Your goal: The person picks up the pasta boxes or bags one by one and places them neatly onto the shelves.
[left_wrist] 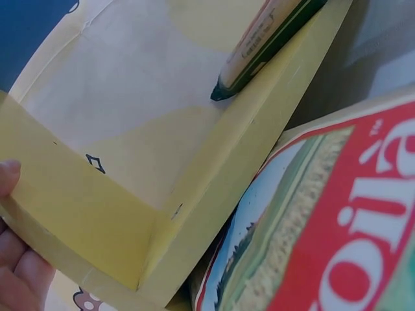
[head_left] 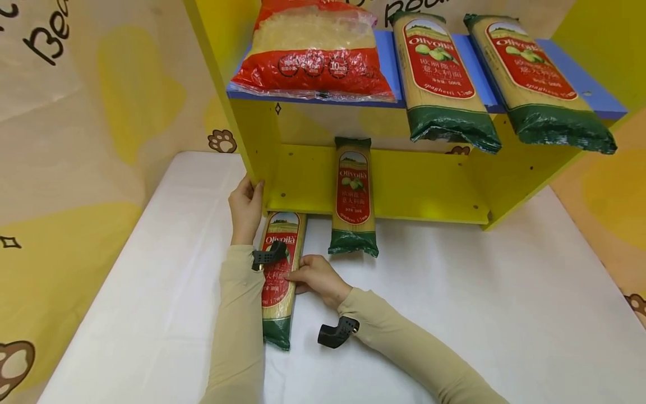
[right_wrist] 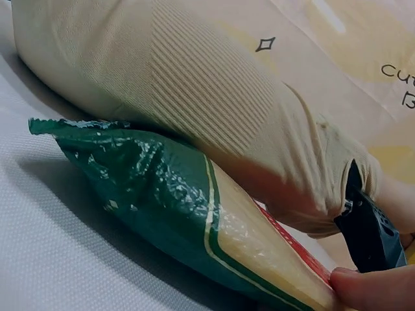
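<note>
My left hand (head_left: 245, 209) grips the front edge of the yellow shelf's left side panel (head_left: 241, 132), thumb inside and fingers outside, as the left wrist view also shows. With my right hand (head_left: 318, 279) I hold a spaghetti pack (head_left: 280, 308) by its right edge, thumb on top. This pack lies on the white cloth, its far end reaching under the shelf's bottom board, and my left forearm covers part of it. In the right wrist view its green end (right_wrist: 149, 188) shows beside the left sleeve. A second spaghetti pack (head_left: 354, 185) lies on the bottom board, its near end jutting past the edge.
On the blue upper shelf (head_left: 388, 62) lie a red pasta bag (head_left: 323, 62) and two more spaghetti packs (head_left: 439, 73), (head_left: 545, 73), their green ends overhanging the front. Behind hangs a patterned cloth (head_left: 126, 101). White tablecloth (head_left: 454, 292) spreads in front of the shelf.
</note>
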Demonstrator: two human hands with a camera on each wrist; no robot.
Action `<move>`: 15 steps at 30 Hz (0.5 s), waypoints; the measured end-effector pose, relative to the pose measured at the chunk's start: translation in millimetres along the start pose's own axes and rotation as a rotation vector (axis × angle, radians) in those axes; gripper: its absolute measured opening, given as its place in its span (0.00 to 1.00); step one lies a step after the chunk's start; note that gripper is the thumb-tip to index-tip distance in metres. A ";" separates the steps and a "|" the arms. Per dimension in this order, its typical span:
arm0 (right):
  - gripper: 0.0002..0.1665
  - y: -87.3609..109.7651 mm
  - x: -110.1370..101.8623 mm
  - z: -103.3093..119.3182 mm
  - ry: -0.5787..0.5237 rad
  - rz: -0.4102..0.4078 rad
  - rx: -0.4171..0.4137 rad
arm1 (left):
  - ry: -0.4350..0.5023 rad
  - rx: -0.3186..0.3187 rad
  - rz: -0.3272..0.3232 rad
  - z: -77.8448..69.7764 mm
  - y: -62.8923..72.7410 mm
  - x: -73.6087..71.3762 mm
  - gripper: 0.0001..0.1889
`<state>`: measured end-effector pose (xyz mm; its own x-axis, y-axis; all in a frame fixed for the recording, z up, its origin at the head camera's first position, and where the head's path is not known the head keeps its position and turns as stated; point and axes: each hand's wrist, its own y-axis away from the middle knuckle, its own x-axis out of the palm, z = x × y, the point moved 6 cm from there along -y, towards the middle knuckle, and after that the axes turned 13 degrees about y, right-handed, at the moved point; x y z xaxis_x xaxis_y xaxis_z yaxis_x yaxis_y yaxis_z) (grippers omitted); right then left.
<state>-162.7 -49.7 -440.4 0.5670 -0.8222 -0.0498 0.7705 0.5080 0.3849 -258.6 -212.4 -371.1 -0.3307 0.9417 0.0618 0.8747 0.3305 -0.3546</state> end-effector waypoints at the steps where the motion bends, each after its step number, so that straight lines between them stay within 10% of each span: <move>1: 0.14 0.0 -0.4 -0.5 -0.001 -0.007 0.003 | -0.003 -0.004 0.001 -0.2 -0.1 1.0 0.17; 15: 0.12 8.8 -1.8 -3.7 -0.022 0.004 -0.002 | -0.121 0.018 0.068 -3.8 -2.4 -2.5 0.15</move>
<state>-155.8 -42.8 -440.3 0.5638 -0.8254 -0.0280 0.7687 0.5121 0.3831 -258.5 -215.3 -366.8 -0.3123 0.9470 -0.0755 0.8902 0.2640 -0.3713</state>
